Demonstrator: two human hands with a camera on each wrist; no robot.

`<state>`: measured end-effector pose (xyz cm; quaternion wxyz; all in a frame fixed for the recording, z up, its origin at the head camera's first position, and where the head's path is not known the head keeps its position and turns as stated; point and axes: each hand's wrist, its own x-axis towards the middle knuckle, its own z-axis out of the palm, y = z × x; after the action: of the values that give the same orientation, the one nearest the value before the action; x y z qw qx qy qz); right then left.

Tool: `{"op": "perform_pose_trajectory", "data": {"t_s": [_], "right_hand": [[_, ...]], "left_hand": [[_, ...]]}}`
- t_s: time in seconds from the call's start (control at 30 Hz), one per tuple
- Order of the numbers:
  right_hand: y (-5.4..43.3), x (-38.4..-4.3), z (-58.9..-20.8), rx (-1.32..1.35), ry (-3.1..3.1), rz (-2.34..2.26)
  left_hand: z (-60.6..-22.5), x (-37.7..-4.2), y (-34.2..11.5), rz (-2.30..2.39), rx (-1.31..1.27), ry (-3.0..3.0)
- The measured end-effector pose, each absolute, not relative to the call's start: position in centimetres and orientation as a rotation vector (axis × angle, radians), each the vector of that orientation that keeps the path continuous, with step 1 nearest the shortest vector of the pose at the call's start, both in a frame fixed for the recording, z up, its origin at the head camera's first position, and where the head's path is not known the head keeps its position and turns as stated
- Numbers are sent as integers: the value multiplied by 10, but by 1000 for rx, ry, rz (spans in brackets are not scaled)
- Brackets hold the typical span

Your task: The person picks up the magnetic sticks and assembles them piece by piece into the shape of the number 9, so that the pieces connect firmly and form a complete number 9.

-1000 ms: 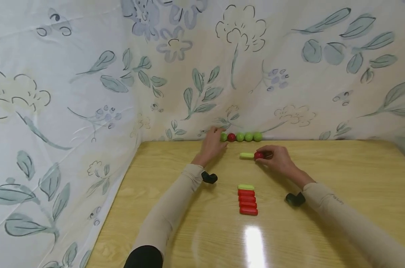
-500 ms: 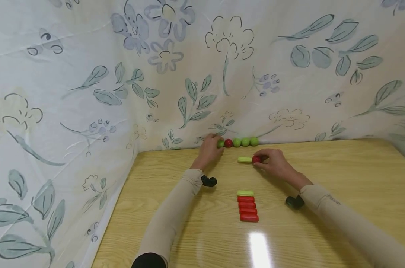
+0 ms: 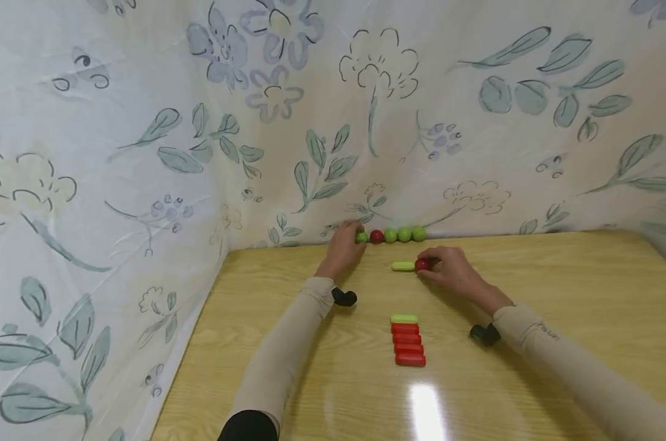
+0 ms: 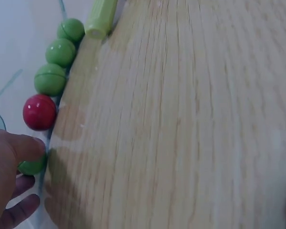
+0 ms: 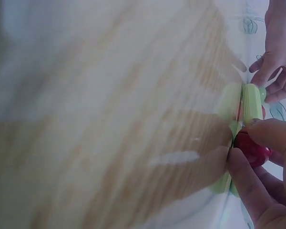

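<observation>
At the back edge of the table, my left hand (image 3: 344, 248) pinches the green ball (image 4: 32, 165) that ends a row on its left. Beside that ball sits a red ball (image 4: 39, 112), followed by several more green balls (image 3: 404, 234) against the cloth. My right hand (image 3: 451, 267) holds another red ball (image 5: 251, 148) between thumb and fingers, nearer the table's middle. A light green ribbed stick (image 3: 403, 266) lies in line with this red ball, its end right at the ball. Part of the ball is hidden by the fingers.
Closer to me, several red sticks (image 3: 407, 339) lie stacked side by side with one light green stick (image 3: 404, 319) at their far end. A flowered cloth (image 3: 289, 153) hangs behind and to the left of the wooden table (image 3: 586, 294).
The left thumb and fingers have closed in on the green end ball. The head view has tilted slightly. My right hand keeps its hold on the red ball beside the stick.
</observation>
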<state>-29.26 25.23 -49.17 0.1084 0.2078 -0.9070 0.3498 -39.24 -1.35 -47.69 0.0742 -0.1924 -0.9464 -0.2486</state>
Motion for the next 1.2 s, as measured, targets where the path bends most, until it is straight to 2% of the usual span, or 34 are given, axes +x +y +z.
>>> {"op": "perform_pose_trajectory", "data": {"t_s": [0.53,0.9,1.2], "right_hand": [[253,-295,-495,645,-2663,1054],[253,-292,-495,604,-2658,1114],[254,-293,-492,593,-2651,1092]], "left_hand": [[-485,-363,-35,-929,-634,-2707],[-489,-334,-27,-1217,-815,-2710],[-492,-334,-14,-1071,-917,-2730]]}}
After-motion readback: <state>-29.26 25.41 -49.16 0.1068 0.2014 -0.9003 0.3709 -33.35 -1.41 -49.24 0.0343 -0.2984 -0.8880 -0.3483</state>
